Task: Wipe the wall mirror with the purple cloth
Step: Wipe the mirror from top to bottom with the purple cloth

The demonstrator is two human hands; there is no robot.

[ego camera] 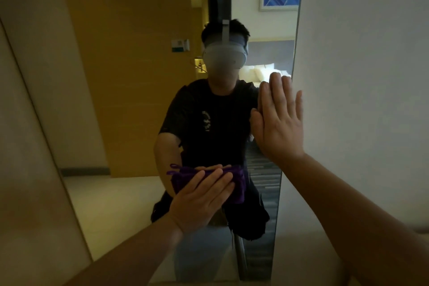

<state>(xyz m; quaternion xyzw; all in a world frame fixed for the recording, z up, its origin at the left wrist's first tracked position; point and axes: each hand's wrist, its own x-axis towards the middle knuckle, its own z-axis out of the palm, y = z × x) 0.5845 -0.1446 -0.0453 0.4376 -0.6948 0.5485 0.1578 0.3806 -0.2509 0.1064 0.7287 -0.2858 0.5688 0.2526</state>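
A tall wall mirror fills the middle of the head view, from a slanted left edge to a right edge beside the white wall. My left hand lies flat with straight fingers on a folded purple cloth, pressing it against the lower middle of the glass. A thin loop of the cloth sticks out at its upper left. My right hand is spread flat at the mirror's right edge, its palm on the glass and its fingers reaching onto the wall. The mirror reflects a person in a dark shirt wearing a headset.
A white wall runs along the right of the mirror. A beige wall panel flanks the left side. The glass reflects a yellow-brown door, a pale floor, a framed blue picture and a bed with pillows.
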